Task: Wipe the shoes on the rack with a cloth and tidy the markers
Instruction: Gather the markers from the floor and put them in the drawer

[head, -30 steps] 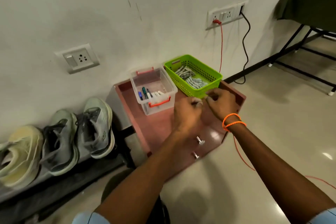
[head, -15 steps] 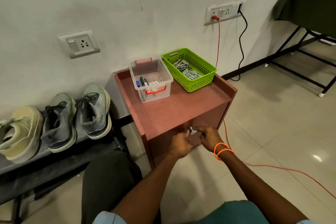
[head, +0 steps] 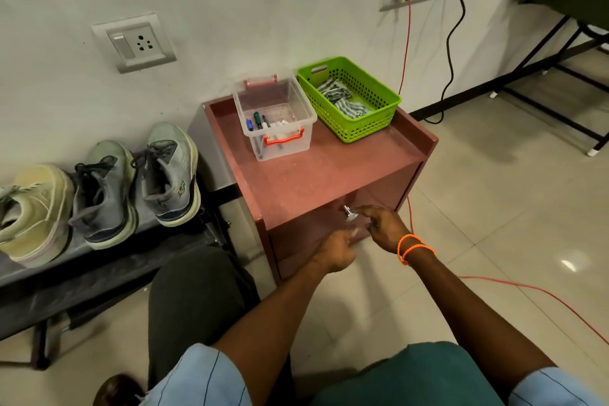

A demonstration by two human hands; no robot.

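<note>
Metal drawer knob (head: 350,215) sits by my curled right hand (head: 384,224); left hand (head: 336,249), grip unclear; yanking could topple the clear plastic marker box (head: 275,115).

Both arms are bare from the short sleeves down to the hands. The sleeve behind the left hand (head: 333,249) is light blue with thin dark lines running along it, and the one behind the right hand (head: 385,226) is the same light blue, cut off by the frame's corner. Two bright orange bands (head: 413,249), thin and possibly beaded, circle the wrist just behind the right hand. Below the left hand a leg is clad in dark, olive-grey trousers (head: 194,300); below the right hand lies a teal-green cloth panel (head: 405,376), perhaps a garment.
</note>
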